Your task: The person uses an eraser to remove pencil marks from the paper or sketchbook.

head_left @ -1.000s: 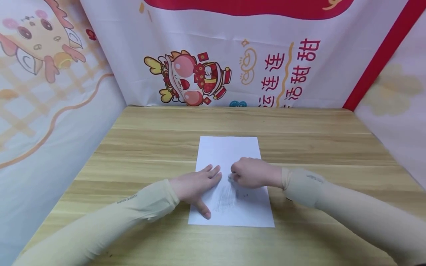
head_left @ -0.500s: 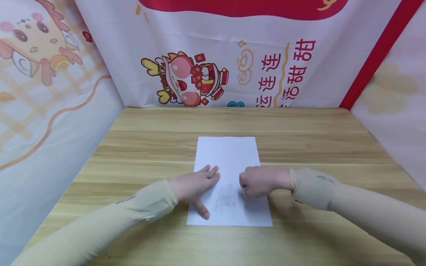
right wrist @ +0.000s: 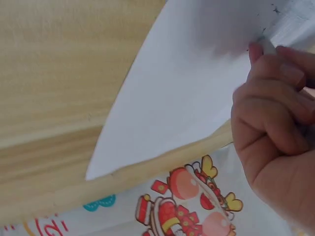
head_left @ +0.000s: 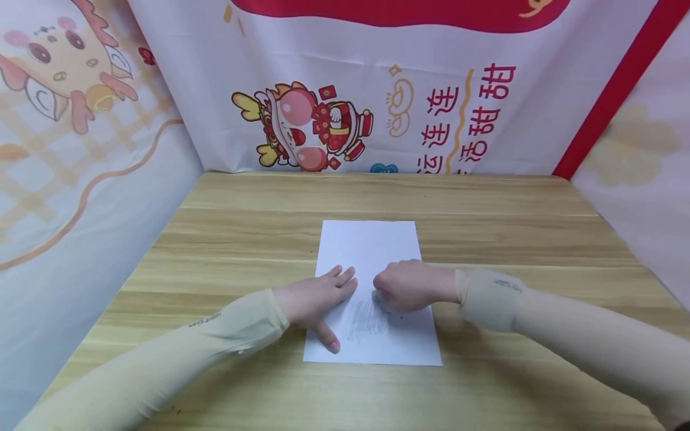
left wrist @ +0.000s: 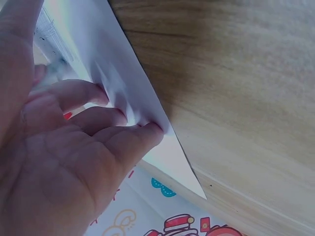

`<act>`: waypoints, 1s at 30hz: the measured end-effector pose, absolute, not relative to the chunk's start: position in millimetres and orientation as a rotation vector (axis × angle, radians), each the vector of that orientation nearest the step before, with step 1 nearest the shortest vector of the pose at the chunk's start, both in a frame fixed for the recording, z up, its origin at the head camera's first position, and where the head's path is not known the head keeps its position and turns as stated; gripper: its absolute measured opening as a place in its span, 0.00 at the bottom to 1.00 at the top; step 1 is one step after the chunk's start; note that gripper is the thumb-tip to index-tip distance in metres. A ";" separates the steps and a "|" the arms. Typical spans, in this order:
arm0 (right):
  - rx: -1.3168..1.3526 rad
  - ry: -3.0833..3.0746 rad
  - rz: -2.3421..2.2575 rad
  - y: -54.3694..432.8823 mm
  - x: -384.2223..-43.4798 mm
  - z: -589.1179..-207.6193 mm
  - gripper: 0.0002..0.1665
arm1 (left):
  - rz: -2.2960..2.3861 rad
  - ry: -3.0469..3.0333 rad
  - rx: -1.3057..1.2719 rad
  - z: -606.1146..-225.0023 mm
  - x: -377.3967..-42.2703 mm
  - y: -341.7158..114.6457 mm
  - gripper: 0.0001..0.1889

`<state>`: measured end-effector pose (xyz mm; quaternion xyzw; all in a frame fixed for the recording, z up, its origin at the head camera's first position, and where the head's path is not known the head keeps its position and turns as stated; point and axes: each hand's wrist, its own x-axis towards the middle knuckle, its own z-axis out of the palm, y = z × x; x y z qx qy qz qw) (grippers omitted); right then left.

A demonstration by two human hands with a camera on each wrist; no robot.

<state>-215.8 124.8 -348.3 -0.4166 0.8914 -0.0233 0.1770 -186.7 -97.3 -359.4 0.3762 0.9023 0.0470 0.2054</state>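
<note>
Since half a second ago, we see the right hand [head_left: 409, 286] shifted leftward across the sheet and slightly away from the person, closer to the left hand [head_left: 315, 299]. Its fingers are curled, pinching a small pale piece [right wrist: 268, 46] against the paper; we cannot tell for certain what it is. We find the left hand spread wide, thumb apart, resting on the sheet's left side.

Between and below the hands lie grey strokes [head_left: 366, 320] on the sheet of paper [head_left: 372, 245], and we notice dark specks [right wrist: 275, 9] near the pinched piece. We judge that a hard sideways rub could crease or drag the sheet if the left hand's pressure slackens, and that rubbing over the specks could smear grey into the white. With the hands so near, a longer leftward stroke might bump the left fingertips.

Farther out, we see the sheet lying on the wood-grained table [head_left: 242, 227], with a printed cloth [head_left: 334, 54] hanging behind.
</note>
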 end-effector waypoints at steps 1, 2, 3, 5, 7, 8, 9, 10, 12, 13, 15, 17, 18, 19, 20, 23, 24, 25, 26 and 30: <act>-1.157 2.495 -0.085 127.8 -214.1 -347.3 0.09 | 0.131 2.513 1.047 -359.3 -186.8 -96.8 0.64; -1.136 2.468 -0.095 130.9 -212.0 -346.2 0.11 | 0.128 2.512 1.046 -359.3 -186.8 -96.2 0.64; -1.115 2.445 -0.098 134.0 -209.4 -345.0 0.12 | 0.129 2.512 1.043 -359.5 -186.8 -95.6 0.64; -1.076 2.409 -0.090 137.6 -203.9 -341.4 0.13 | 0.129 2.511 1.038 -359.4 -186.6 -94.7 0.64; -1.069 2.393 -0.060 137.3 -200.9 -337.5 0.13 | 0.116 2.511 1.030 -358.7 -186.3 -94.6 0.64; -1.073 2.397 -0.052 135.8 -200.9 -336.2 0.12 | 0.111 2.513 1.027 -358.4 -186.1 -94.9 0.64; -1.082 2.407 -0.056 133.4 -202.0 -335.3 0.12 | 0.110 2.513 1.025 -357.9 -185.8 -95.2 0.64; -1.094 2.422 -0.066 130.0 -204.1 -335.1 0.11 | 0.109 2.514 1.026 -357.5 -185.9 -95.6 0.64; -1.110 2.464 -0.083 122.3 -209.8 -335.6 0.09 | 0.110 2.514 1.029 -357.0 -186.0 -96.5 0.65; -1.118 2.488 -0.094 118.5 -212.7 -337.0 0.07 | 0.112 2.516 1.033 -357.1 -186.0 -96.8 0.64; -1.138 2.529 -0.102 112.2 -217.6 -340.5 0.06 | 0.118 2.518 1.040 -357.4 -186.0 -97.0 0.65; -1.141 2.546 -0.067 109.0 -220.0 -342.6 0.06 | 0.121 2.516 1.045 -358.1 -186.1 -96.8 0.64; -1.143 2.541 -0.053 109.0 -220.3 -343.0 0.06 | 0.119 2.517 1.051 -358.4 -186.2 -96.5 0.64; -1.151 2.529 -0.041 109.9 -220.2 -343.3 0.05 | 0.122 2.517 1.056 -358.9 -186.5 -96.2 0.64; -1.149 2.512 -0.039 111.6 -219.5 -343.1 0.05 | 0.120 2.516 1.054 -359.2 -186.8 -95.7 0.64; -1.132 2.449 -0.070 120.5 -213.1 -340.0 0.08 | 0.110 2.515 1.037 -359.8 -187.8 -94.2 0.64; -1.125 2.426 -0.081 123.9 -210.3 -338.8 0.09 | 0.107 2.515 1.026 -360.0 -188.0 -93.8 0.65; -1.104 2.404 -0.092 127.3 -207.1 -337.3 0.10 | 0.103 2.514 1.015 -359.9 -188.1 -93.6 0.65; -1.085 2.384 -0.099 130.2 -203.9 -336.2 0.10 | 0.098 2.512 1.003 -359.9 -188.1 -93.5 0.65; -1.063 2.352 -0.095 133.5 -199.6 -333.2 0.11 | 0.093 2.516 0.981 -360.1 -187.4 -95.4 0.65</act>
